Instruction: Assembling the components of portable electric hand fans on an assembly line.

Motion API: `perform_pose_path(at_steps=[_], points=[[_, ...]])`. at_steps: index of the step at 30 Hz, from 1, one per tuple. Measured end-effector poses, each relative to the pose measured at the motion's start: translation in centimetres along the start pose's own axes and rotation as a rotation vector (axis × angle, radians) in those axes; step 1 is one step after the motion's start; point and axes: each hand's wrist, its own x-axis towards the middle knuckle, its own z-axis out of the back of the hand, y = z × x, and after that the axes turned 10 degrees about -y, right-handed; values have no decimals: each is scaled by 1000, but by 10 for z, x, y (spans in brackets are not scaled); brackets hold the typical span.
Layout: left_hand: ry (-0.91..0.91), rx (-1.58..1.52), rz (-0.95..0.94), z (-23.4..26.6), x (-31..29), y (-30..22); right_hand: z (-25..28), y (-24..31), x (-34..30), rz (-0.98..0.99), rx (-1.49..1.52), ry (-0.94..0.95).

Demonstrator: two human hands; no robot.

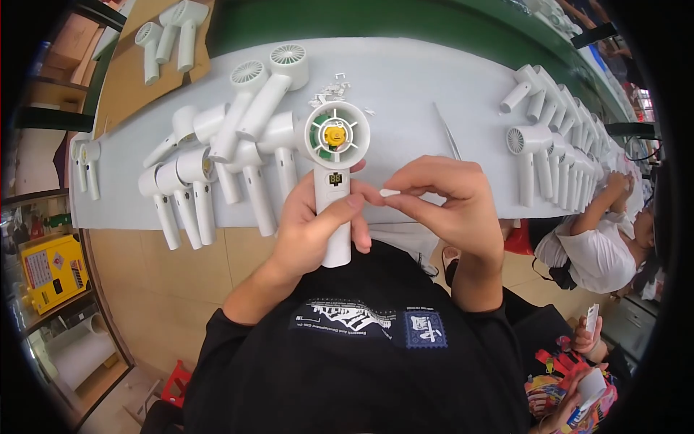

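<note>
Grey tabletop (412, 87); 1 cardboard sheet (124, 79) on far L corner w/ 3 white fans (189, 36). Approx. 9 stacked fans (264, 108) L of ctr, 12-ish in rows (560, 155) nr R edge. L hand (303, 235) wrapped round 1 open-faced fan (335, 206) over near edge; 2 digits on display (335, 179). 1 pr tweezers (447, 132) R of ctr. Smallest: 1 white pc (390, 192), pinched btwn R hand (455, 199) thumb + index.

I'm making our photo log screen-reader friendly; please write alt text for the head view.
A person's left hand holds a white handheld fan, a yellow part visible inside its round head, while the right hand pinches a small white piece beside it. More white fans lie on the pale table.
</note>
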Motion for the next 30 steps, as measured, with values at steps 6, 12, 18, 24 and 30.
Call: perform_pose_path(at_steps=[6,12,18,24,30], points=[[101,-142,50,7,4,-3,-3,-5,-5,-84,34,-33],[48,-96,51,17,2,-2,-1,-17,-7,-175,158,-37],[-63,284,-210,51,-6,-28,-11,-39,-25,-309,308,-3],[-806,1086,-753,146,23,-144,-37,-63,-53,-406,511,145],[-1185,1426,-791,332,148,-234,-38,-57,-57,-506,547,154]])
